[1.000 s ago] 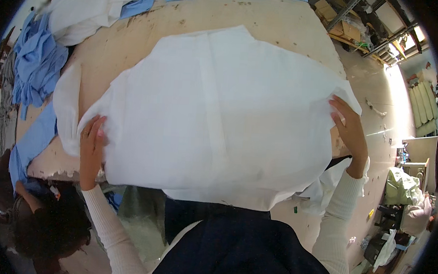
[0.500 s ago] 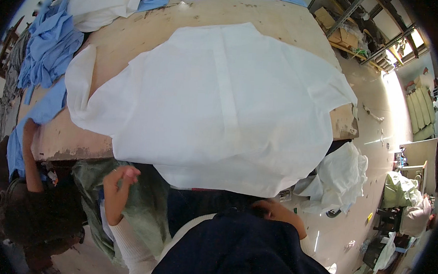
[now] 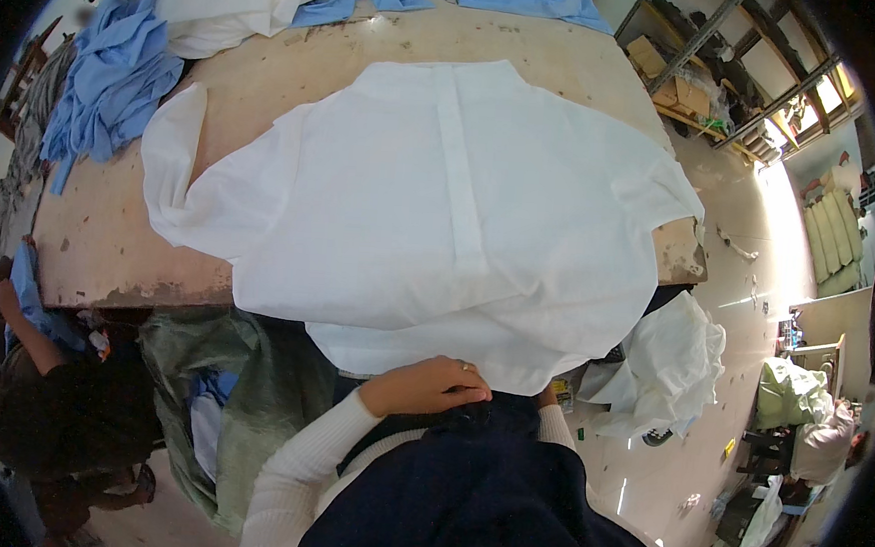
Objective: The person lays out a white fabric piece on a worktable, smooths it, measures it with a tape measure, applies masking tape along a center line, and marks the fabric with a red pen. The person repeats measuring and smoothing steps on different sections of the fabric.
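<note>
A white long-sleeved shirt (image 3: 392,201) lies spread on the worn table (image 3: 79,242), sleeves out to either side and lower hem over the near edge. Just below that hem, my left hand (image 3: 431,383) is at my waist, fingers closed against dark clothing (image 3: 444,495); whatever they hold is hidden. My right hand (image 3: 547,396) shows only in part at the hem's right, its fingers hidden behind the shirt and my body.
Blue garments (image 3: 108,83) and white cloth (image 3: 223,5) lie along the table's far and left edges. A co-worker (image 3: 58,411) is at lower left beside a green sack (image 3: 260,383). White fabric (image 3: 673,358) hangs right; shelving (image 3: 691,58) stands beyond.
Both hands have let go of the shirt's sides and moved down to my waist; the left has swung inward. The shirt sits slightly differently in view. The co-worker's arm has moved lower.
</note>
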Tool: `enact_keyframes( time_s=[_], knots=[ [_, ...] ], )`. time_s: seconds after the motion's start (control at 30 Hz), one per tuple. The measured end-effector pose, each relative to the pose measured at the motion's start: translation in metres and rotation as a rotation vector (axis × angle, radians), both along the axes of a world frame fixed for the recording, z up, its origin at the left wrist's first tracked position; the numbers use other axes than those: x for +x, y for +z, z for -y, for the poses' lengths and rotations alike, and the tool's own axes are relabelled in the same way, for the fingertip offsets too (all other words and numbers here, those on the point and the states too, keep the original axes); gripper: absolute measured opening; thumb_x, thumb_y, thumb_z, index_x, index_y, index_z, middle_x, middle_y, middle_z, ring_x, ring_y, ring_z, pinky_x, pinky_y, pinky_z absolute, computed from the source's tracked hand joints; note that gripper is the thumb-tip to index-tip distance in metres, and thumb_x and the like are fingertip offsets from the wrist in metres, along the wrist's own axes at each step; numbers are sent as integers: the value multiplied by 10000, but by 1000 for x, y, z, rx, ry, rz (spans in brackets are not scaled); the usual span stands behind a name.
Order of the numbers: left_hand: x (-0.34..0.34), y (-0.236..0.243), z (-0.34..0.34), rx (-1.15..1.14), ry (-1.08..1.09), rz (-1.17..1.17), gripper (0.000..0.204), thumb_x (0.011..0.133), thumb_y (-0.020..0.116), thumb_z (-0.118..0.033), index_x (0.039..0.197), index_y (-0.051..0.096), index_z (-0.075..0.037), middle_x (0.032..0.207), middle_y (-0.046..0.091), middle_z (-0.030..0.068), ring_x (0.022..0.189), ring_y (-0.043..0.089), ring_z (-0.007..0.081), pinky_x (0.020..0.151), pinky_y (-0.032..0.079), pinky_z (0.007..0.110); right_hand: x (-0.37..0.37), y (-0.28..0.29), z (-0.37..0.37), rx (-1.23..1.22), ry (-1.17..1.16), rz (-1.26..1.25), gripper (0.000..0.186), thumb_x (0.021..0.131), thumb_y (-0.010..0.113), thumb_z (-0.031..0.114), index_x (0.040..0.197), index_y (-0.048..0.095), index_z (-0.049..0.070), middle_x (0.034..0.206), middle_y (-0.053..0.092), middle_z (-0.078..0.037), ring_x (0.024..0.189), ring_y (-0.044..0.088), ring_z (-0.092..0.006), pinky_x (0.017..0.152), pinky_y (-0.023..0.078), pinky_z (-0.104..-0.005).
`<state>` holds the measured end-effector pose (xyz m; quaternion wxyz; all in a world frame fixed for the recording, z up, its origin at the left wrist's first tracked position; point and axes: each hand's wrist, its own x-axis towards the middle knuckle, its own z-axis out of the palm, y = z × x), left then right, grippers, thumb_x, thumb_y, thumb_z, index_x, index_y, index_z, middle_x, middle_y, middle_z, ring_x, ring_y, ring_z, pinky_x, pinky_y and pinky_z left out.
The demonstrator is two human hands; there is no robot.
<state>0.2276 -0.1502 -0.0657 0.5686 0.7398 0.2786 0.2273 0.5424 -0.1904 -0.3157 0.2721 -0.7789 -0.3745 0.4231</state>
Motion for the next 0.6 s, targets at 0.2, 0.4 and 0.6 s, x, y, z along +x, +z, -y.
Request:
enact_keyframes(
  time_s=[0.2, 0.4, 0.6],
  knots=[
    [21, -93, 8, -69, -112, -376, 363, 923, 490, -319, 941, 648, 7, 882, 647, 178, 845, 601, 339, 778, 457, 409, 27, -10, 8, 391, -979, -749, 219, 816, 516, 40, 1031, 489, 11, 928, 586, -141, 835, 571, -248, 668, 473, -365],
    [25, -100, 3, -150, -33, -373, 441, 937, 445, -382, 907, 647, 8, 869, 637, 200, 804, 600, 347, 768, 456, 409, 133, 76, -5, 765, -927, 874, 335, 850, 517, 61, 1156, 426, -40, 1081, 483, -166, 946, 530, -272, 785, 458, -383],
    [15, -103, -2, -134, -110, -293, 434, 961, 405, -384, 1063, 624, -24, 1030, 642, 142, 910, 606, 293, 856, 455, 375, 1, 298, -128, 1157, 36, 706, 250, 867, 404, -8, 1071, 544, 27, 1098, 539, -111, 1054, 507, -255, 873, 412, -366]
  ],
)
